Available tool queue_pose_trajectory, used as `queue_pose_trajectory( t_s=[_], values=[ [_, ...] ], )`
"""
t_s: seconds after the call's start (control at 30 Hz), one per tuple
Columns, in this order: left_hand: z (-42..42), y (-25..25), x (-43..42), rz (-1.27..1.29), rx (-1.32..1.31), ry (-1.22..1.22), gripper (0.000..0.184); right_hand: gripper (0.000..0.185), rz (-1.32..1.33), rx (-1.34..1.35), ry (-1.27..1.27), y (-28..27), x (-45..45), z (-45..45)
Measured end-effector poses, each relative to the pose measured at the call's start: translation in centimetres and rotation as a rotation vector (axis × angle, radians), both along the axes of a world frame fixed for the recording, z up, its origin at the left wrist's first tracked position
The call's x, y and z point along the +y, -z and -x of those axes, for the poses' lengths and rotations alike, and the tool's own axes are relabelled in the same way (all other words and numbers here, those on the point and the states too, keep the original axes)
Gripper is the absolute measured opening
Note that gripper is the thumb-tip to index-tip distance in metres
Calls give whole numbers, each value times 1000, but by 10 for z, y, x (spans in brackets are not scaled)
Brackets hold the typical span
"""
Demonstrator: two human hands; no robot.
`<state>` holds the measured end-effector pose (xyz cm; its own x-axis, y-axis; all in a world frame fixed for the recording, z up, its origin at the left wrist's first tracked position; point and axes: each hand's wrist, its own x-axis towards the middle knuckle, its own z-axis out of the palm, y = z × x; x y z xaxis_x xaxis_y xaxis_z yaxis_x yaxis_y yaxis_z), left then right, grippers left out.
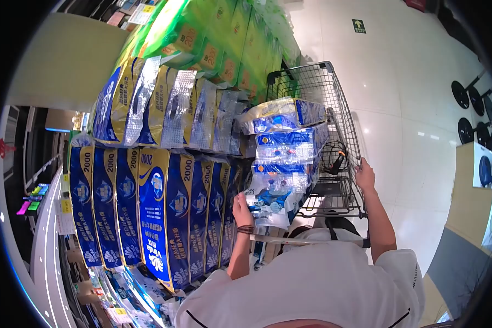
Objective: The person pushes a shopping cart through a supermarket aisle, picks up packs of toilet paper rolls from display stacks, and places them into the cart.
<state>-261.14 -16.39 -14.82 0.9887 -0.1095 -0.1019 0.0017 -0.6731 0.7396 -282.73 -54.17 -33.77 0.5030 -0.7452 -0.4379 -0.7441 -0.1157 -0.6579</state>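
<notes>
A black wire shopping cart (341, 104) stands ahead of my body. Several plastic-wrapped tissue packs (284, 139) in blue, white and gold are piled along its left side. My left hand (242, 212) lies against the left edge of a blue-and-white tissue pack (273, 203) at the near end of the pile; its fingers look extended and are partly hidden. On the other side, my right hand (364, 176) is closed over the cart's right rim. A small black-and-orange object (338, 162) sits inside the cart.
Tall stacks of blue-and-gold tissue packs (167, 213) line the left side. Behind them rise green tissue packs (213, 46). Pale floor tiles (402, 93) run along the right, with a green arrow sign (358, 26) on them. Round black weight-like discs (467, 104) stand at the far right.
</notes>
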Motion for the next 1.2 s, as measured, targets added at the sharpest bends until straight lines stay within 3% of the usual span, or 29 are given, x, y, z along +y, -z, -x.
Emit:
queue_pose_trajectory(
  t_s=[0.27,0.47,0.7,0.93,1.03,1.07,1.2],
  values=[
    [-20,6,-46,21,-130,-44,45,42,-15,-77,68,7,-35,-20],
    [-58,12,-85,33,-103,-12,44,47,-62,-215,126,70,-77,-34],
    [-102,7,-149,49,-109,7,42,36,-181,-192,231,25,-123,-76],
    [-167,23,-216,42,-51,-11,47,37,-207,-165,260,28,-186,-129],
    [-198,28,-244,53,11,1,46,38,98,23,54,97,-231,-149],
    [-208,32,-254,108,-1,29,48,48,82,87,25,65,-239,-160],
    [-226,25,-291,31,20,23,55,57,251,122,-34,42,-268,-187]
  ],
)
